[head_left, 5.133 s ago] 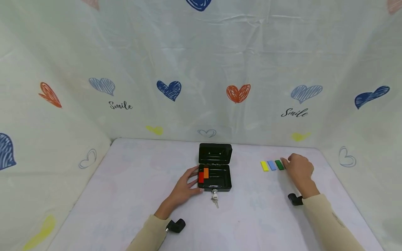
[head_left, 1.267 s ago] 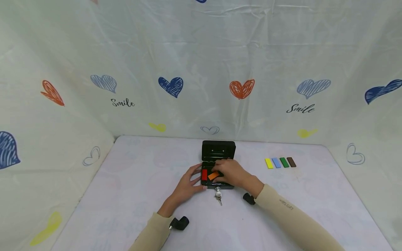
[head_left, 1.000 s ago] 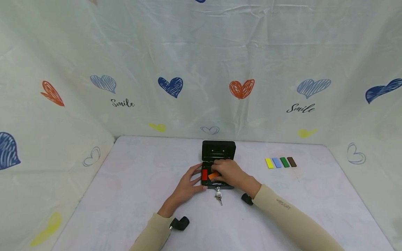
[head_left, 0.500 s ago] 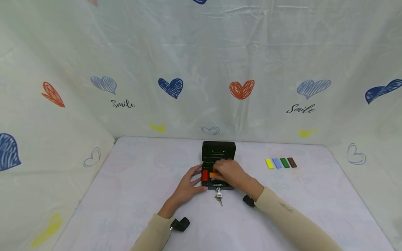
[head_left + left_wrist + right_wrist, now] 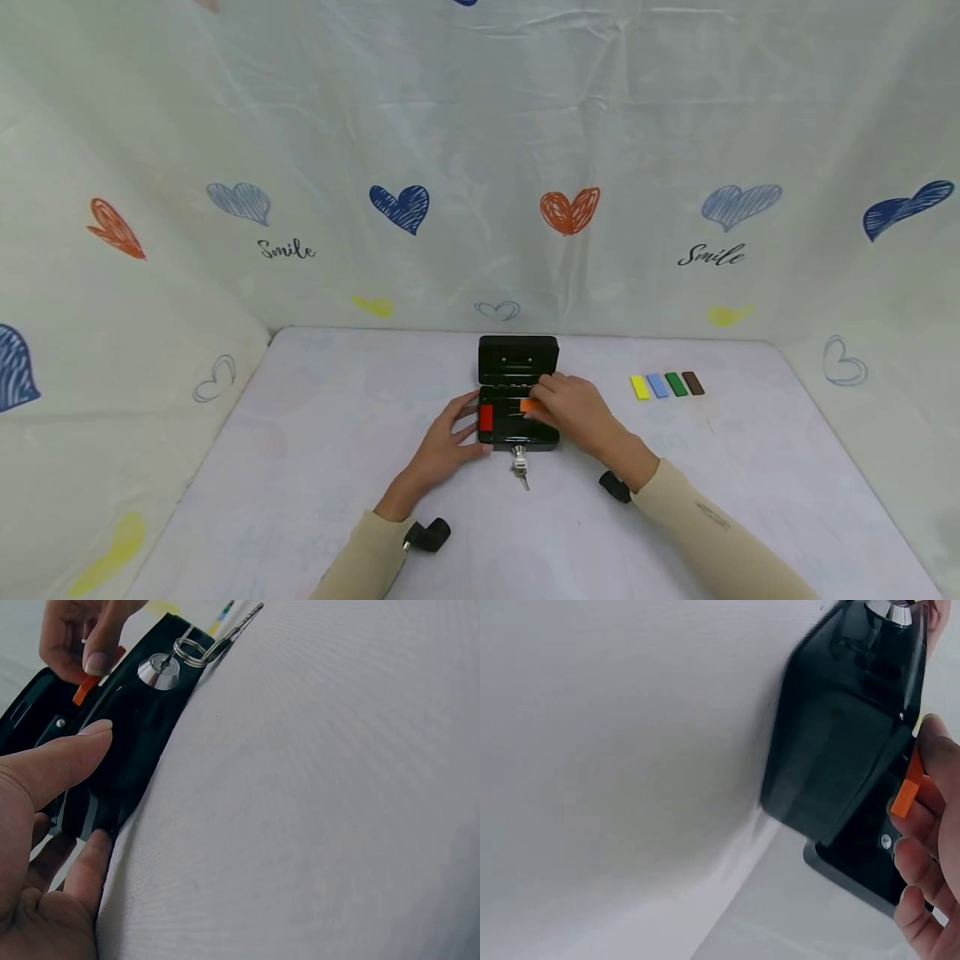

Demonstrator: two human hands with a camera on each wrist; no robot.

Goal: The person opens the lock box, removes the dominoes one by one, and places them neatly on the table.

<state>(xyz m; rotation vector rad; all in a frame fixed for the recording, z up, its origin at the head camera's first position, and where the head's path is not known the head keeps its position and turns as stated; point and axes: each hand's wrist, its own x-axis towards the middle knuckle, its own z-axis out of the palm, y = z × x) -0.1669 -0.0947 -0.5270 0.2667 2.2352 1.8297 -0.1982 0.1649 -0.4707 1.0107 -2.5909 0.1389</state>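
A black cash box [image 5: 507,431] sits on the table with its lid [image 5: 517,354] raised at the back. Thumb at the front left corner and fingers spread along the left side, my left hand [image 5: 444,447] holds the box. Upright along the inner left wall is a red block [image 5: 486,417]. My right hand [image 5: 581,414] pinches an orange block [image 5: 527,405] between thumb and fingers, over the box's right half. Seen in the right wrist view, the orange block [image 5: 907,787] sticks out past the fingertips. Keys [image 5: 520,468] hang from the front lock.
Right of the box, a yellow block [image 5: 640,387], a light blue block [image 5: 657,385], a green block [image 5: 676,384] and a brown block [image 5: 693,383] lie in a row. A heart-printed curtain [image 5: 480,250] stands behind the white table [image 5: 337,400].
The brown block has joined the row on the table. The orange block, earlier next to the red one, has been picked up, turned sideways and moved right by my right hand. My left hand stays put.
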